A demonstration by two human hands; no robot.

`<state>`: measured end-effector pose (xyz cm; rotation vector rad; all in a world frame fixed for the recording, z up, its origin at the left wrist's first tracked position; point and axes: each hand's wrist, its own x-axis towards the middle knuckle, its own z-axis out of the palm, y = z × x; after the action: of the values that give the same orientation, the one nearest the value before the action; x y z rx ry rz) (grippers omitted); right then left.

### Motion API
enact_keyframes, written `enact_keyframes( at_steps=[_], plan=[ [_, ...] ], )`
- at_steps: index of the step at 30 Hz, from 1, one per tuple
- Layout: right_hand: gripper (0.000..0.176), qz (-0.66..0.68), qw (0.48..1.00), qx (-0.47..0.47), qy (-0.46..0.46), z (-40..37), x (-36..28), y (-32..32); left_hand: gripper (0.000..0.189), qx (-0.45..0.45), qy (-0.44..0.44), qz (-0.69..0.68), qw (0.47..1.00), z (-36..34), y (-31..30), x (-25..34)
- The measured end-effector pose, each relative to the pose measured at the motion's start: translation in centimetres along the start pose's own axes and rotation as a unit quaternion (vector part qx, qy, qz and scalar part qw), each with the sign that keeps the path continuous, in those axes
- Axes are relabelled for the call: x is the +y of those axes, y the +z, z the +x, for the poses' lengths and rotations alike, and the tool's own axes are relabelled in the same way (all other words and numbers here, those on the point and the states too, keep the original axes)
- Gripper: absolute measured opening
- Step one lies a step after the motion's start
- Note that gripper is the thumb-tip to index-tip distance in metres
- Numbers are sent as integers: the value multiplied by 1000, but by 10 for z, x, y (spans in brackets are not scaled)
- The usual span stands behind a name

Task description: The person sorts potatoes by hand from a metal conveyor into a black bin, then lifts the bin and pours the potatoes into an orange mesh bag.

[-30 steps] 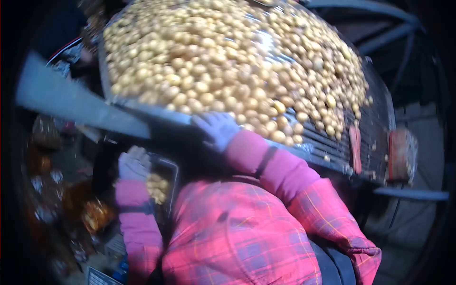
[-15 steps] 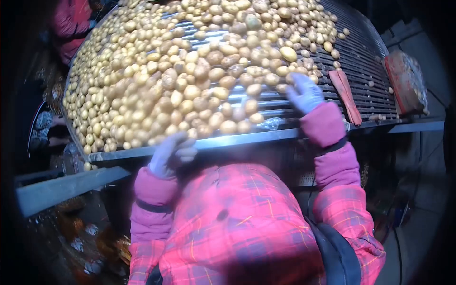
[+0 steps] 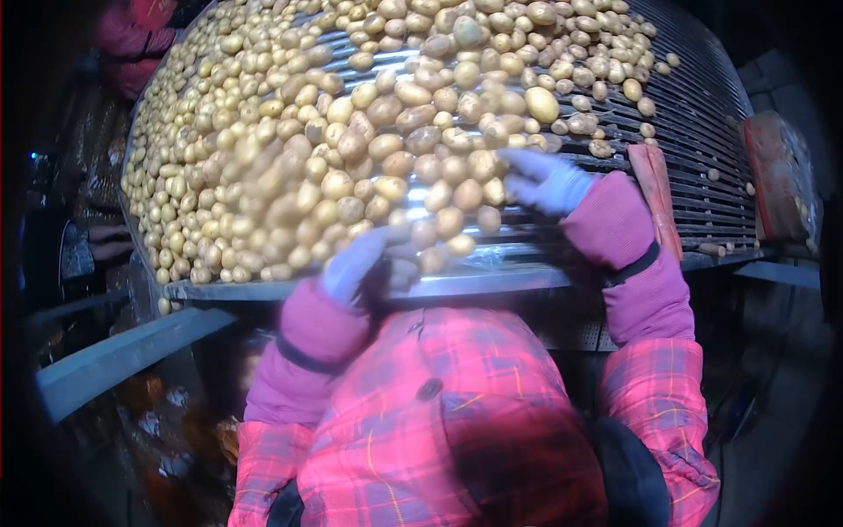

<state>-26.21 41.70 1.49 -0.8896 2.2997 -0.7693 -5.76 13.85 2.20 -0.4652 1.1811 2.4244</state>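
Observation:
Many yellow-brown potatoes [image 3: 336,184] lie over a slatted metal table [image 3: 694,114], densest at the left and centre. My left hand [image 3: 373,263], in a pale glove, hovers at the table's front edge beside the nearest potatoes; its fingers are bent and blurred, and whether they hold anything cannot be made out. My right hand [image 3: 546,182], also gloved, reaches in from the right with its fingers spread, close to potatoes at the pile's right side. Nothing shows in its grasp.
A reddish cloth strip [image 3: 654,198] lies right of my right hand. Beyond it, a red package in clear plastic [image 3: 777,180] rests at the table's right edge. Another person's pink sleeve [image 3: 132,39] shows at the upper left. A metal bar [image 3: 132,356] juts out at the lower left.
My left hand has moved right along the front edge. My right hand has shifted slightly, its fingers now pointing left. Some potatoes near the front have moved, and the view has shifted a little.

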Motion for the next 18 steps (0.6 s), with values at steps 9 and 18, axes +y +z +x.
enact_keyframes(
  at_steps=[9,18],
  plan=[
    [56,-246,950,120,148,80,61,-62,45,-13,74,-183,980,4,-16,-7],
    [53,212,968,115,66,66,34,-69,45,-92,49,-240,965,42,3,2]
  ],
)
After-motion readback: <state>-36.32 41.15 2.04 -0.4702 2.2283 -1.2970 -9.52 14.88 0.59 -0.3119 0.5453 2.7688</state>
